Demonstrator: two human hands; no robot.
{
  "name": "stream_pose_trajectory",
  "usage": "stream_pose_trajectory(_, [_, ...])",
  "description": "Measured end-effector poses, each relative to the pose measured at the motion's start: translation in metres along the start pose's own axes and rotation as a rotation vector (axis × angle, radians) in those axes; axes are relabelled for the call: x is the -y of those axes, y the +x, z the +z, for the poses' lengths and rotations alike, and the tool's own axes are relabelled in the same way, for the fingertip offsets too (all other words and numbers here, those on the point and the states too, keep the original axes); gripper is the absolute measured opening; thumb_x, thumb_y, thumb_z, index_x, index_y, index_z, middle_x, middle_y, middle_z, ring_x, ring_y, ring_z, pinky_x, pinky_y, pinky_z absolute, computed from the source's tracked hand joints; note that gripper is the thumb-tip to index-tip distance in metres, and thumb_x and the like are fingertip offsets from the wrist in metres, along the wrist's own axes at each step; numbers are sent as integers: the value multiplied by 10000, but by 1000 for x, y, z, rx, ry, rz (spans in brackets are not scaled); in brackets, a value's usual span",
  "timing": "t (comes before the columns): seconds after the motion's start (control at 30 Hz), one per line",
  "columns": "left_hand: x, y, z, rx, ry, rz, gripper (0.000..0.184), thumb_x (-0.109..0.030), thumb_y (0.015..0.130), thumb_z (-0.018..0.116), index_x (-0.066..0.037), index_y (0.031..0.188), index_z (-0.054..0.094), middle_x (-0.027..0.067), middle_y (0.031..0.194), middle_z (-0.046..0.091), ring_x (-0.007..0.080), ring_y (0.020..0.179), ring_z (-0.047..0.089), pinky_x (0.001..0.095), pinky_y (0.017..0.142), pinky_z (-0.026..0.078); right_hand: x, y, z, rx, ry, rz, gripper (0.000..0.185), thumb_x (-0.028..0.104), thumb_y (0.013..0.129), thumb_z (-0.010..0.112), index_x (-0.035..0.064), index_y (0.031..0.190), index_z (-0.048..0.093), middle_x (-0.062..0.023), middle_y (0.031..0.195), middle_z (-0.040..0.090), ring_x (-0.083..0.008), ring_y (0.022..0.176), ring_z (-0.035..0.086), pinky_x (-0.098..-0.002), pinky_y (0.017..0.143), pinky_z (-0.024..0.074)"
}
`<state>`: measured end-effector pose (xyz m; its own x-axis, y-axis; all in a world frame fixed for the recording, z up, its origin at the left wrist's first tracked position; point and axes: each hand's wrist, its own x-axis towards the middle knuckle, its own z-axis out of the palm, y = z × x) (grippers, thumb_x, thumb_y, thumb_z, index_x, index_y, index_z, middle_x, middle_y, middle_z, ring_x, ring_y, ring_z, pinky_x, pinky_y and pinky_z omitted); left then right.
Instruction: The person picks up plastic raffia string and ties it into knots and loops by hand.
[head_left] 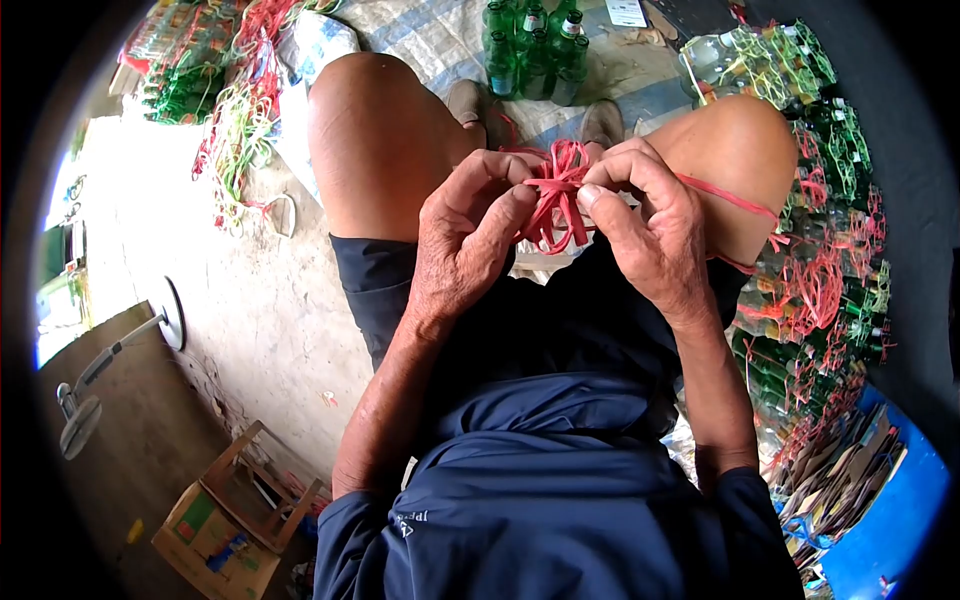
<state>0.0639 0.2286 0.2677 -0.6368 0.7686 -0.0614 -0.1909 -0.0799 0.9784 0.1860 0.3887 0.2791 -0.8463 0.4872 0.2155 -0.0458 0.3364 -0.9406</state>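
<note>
A looped bundle of red plastic string hangs between my two hands, above my lap. My left hand pinches it on one side between thumb and fingers. On the other side my right hand pinches the same string near its middle, the thumb close to the knot-like crossing. A length of red string runs from the bundle to the right and lies across my right knee. Whether the crossing is tied tight cannot be made out.
Several green glass bottles stand beyond my feet on a striped sheet. Tied bottles are stacked at the right, above a blue container of flattened cardboard. A fan, a cardboard box and more string are at left.
</note>
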Motion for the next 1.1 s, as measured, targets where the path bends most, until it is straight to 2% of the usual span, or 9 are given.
stream_pose_trajectory(0.2, [-10, -2, 5, 9, 17, -80, 79, -61, 1032, 590, 8, 1070, 586, 18, 909, 619, 59, 799, 563, 224, 704, 484, 1, -1, -1, -38, 52, 84, 61, 32, 906, 644, -26, 902, 627, -56, 901, 624, -125, 814, 615, -296, 781, 530])
stream_pose_trajectory(0.3, [-5, -1, 6, 8, -38, -80, 74, -69, 1037, 580, 0, 1063, 575, 6, 860, 602, 56, 743, 545, 219, 658, 463, -1, -2, 2, -51, 55, 65, 59, 34, 911, 640, -23, 915, 629, -59, 900, 622, -128, 803, 608, -292, 784, 525])
stream_pose_trajectory(0.5, [-7, -2, 3, 6, 24, -45, 74, -77, 1039, 570, -6, 1061, 569, 5, 870, 598, 58, 762, 549, 228, 681, 467, -1, -6, 10, -160, 30, 4, 71, 29, 937, 638, -10, 995, 652, -68, 904, 623, -140, 803, 616, -288, 766, 526])
stream_pose_trajectory(0.6, [-7, -1, 5, -7, 16, -31, 70, -75, 1036, 575, -7, 1055, 572, -3, 871, 589, 51, 779, 539, 230, 693, 461, 14, -10, 6, -117, 8, 21, 91, 31, 949, 650, -5, 1032, 661, -63, 908, 626, -140, 811, 622, -280, 749, 524])
stream_pose_trajectory(0.63, [-7, -1, 5, 6, 22, -26, 65, -68, 1034, 576, -7, 1055, 572, -6, 873, 586, 51, 784, 536, 229, 697, 460, 10, -7, 9, -140, -7, -91, 108, 51, 958, 671, -7, 1049, 663, -59, 901, 629, -131, 792, 622, -271, 730, 523])
stream_pose_trajectory(0.8, [-5, 0, 6, 81, 86, 57, 38, -26, 1025, 574, -3, 1056, 575, -16, 884, 573, 51, 790, 519, 226, 704, 450, 2, -3, 5, -143, 112, 84, 177, 107, 976, 698, -18, 1096, 662, -48, 884, 649, -98, 754, 618, -257, 686, 527])
stream_pose_trajectory(0.87, [-5, -1, 4, 119, 142, 62, 65, 5, 1009, 588, 7, 1073, 576, 19, 942, 586, 79, 852, 554, 245, 760, 485, 5, 2, 1, -113, 102, 187, 209, 114, 975, 706, -21, 1127, 661, -45, 896, 655, -92, 764, 623, -250, 680, 524])
stream_pose_trajectory(1.03, [-5, 1, 6, 167, 204, 88, 95, 21, 983, 621, 22, 1070, 583, 59, 988, 586, 111, 917, 586, 275, 826, 516, -1, 12, -7, 81, 108, 151, 218, 186, 973, 728, -27, 929, 708, -15, 794, 694, -38, 709, 593, -230, 652, 503])
stream_pose_trajectory(1.1, [-3, 1, 6, 186, 221, 72, 93, 18, 984, 624, 23, 1068, 583, 58, 981, 588, 111, 913, 586, 276, 827, 517, -8, 13, -12, 157, 129, 186, 221, 187, 983, 715, -25, 921, 703, 9, 774, 670, -29, 698, 568, -222, 630, 480])
